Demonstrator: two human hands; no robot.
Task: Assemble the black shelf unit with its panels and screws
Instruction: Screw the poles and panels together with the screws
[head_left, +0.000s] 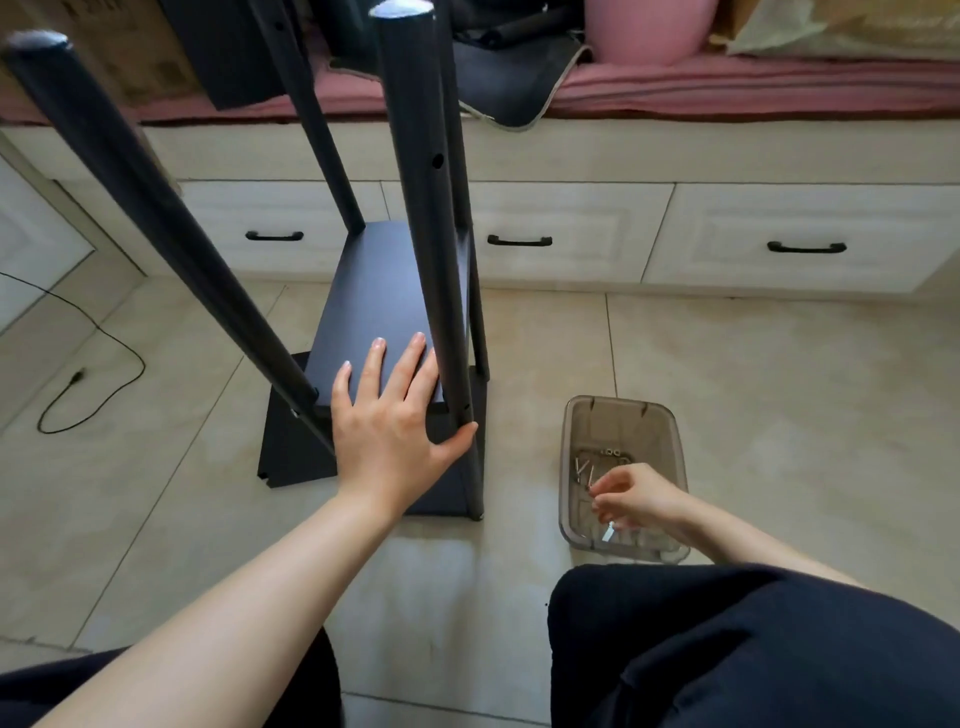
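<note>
The black shelf unit stands on the tiled floor with several round black posts (426, 218) rising toward me. A black panel (384, 291) sits between the posts, above a lower panel (296, 452) on the floor. My left hand (395, 415) lies flat with spread fingers on the near end of the upper panel, its thumb against the near right post. My right hand (636, 496) reaches into a clear plastic box (571, 431) of screws (584, 467) and pinches a small metal piece with curled fingers.
A cream cabinet with black drawer handles (519, 240) runs along the back, topped by a pink cushion, a pink tub (649, 31) and dark fabric. A black cable (98, 364) lies on the floor at left. My dark-clad knees fill the bottom.
</note>
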